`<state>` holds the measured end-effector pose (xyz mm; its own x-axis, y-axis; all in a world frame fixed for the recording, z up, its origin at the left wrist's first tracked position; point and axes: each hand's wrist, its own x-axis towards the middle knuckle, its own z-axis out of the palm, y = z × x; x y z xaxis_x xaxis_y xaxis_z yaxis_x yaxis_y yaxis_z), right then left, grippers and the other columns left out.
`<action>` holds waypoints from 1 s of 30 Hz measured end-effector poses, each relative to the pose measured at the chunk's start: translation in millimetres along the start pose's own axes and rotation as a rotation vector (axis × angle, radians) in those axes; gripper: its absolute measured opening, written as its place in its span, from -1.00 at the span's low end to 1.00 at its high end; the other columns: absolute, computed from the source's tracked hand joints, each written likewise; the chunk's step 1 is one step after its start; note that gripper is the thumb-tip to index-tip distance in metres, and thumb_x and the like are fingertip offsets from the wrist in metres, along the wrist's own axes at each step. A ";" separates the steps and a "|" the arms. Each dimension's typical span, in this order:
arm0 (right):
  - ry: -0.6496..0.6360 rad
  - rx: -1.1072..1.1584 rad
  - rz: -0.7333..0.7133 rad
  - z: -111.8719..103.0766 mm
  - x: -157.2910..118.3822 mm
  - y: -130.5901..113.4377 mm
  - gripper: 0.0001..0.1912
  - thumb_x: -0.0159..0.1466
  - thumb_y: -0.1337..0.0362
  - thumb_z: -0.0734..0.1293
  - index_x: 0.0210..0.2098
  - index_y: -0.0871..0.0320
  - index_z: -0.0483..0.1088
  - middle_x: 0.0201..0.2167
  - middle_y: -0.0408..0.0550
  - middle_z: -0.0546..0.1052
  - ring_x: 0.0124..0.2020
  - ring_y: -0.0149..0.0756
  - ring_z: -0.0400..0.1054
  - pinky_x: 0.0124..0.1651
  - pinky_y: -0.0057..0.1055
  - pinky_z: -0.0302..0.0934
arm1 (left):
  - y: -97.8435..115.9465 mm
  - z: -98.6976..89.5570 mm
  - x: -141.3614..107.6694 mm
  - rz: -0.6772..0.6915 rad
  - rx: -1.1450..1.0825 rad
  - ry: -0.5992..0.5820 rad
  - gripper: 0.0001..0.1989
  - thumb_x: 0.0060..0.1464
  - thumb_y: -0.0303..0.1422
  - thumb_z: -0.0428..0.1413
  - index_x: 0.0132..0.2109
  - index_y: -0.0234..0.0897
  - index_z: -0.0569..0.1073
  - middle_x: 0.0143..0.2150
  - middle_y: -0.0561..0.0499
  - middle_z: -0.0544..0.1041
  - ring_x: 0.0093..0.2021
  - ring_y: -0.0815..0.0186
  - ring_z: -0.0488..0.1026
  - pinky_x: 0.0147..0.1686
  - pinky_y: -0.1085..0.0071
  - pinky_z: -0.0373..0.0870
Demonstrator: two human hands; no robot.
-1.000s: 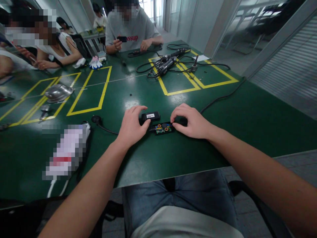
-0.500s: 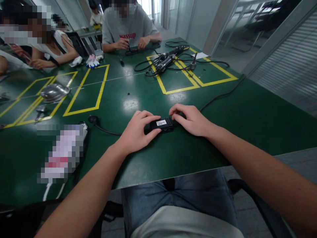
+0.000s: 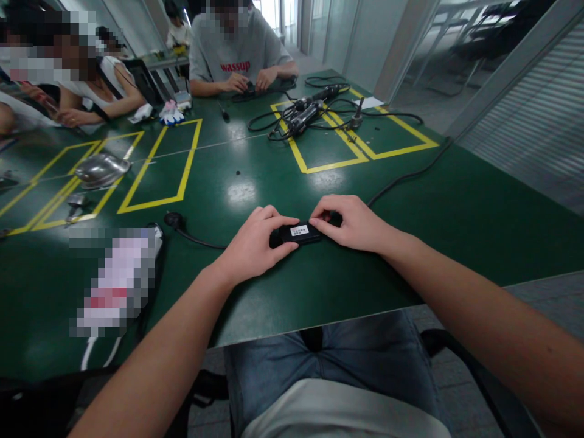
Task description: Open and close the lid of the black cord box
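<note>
- The black case (image 3: 306, 230) lies label-up on the bench (image 3: 319, 286), back from its near edge.
- The left hand (image 3: 255, 246) spans the case's left end, thumb and forefinger holding its long sides.
- The right hand (image 3: 351, 222) has thumb and forefinger pinched together at the right end; their grip is unclear.
- A plug (image 3: 174, 221) lies left.

Dim, greyish light; windows glow behind, glare patches the green tabletop (image 3: 365, 267), background softly blurred.

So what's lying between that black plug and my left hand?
Just the black cord, running from the plug across the green tabletop to your left hand; the head view shows nothing else there.
</note>
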<state>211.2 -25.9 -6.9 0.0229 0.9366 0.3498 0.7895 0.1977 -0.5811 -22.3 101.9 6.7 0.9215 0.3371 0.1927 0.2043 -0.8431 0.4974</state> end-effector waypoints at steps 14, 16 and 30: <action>-0.020 -0.032 0.009 1.7 -0.5 -0.6 -0.83 0.40 0.22 0.38 -0.30 0.08 0.57 -0.37 -0.03 0.63 -0.32 -0.15 0.46 -0.17 -0.23 0.26 | -0.1 1.7 0.1 0.001 -0.038 0.019 -0.62 0.31 -0.26 0.31 0.23 -0.16 0.65 -0.01 -0.09 0.58 0.04 0.06 0.53 0.15 0.06 0.53; -0.035 -0.044 0.010 1.0 -0.4 -1.0 -0.82 0.42 0.21 0.36 -0.28 0.08 0.57 -0.35 -0.02 0.63 -0.30 -0.13 0.47 -0.15 -0.22 0.25 | -0.1 1.3 0.4 -0.007 -0.084 0.033 -0.63 0.30 -0.26 0.32 0.20 -0.17 0.66 -0.03 -0.07 0.60 0.00 0.10 0.55 0.10 0.10 0.54; -0.123 0.042 0.047 -8.1 -3.2 -6.0 -0.90 0.32 0.25 0.43 -0.31 0.07 0.43 -0.39 -0.12 0.54 -0.36 -0.25 0.37 -0.23 -0.31 0.21 | -19.6 -1.4 2.4 -0.269 0.119 0.278 -0.81 0.27 -0.34 0.30 0.01 -0.19 0.62 -0.09 -0.08 0.67 0.00 0.00 0.57 0.06 0.07 0.53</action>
<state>211.4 -32.5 1.4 -0.0185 0.9729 0.2303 0.7631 0.1626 -0.6255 -24.6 119.8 -1.3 0.7091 0.6390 0.2983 0.4778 -0.7464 0.4632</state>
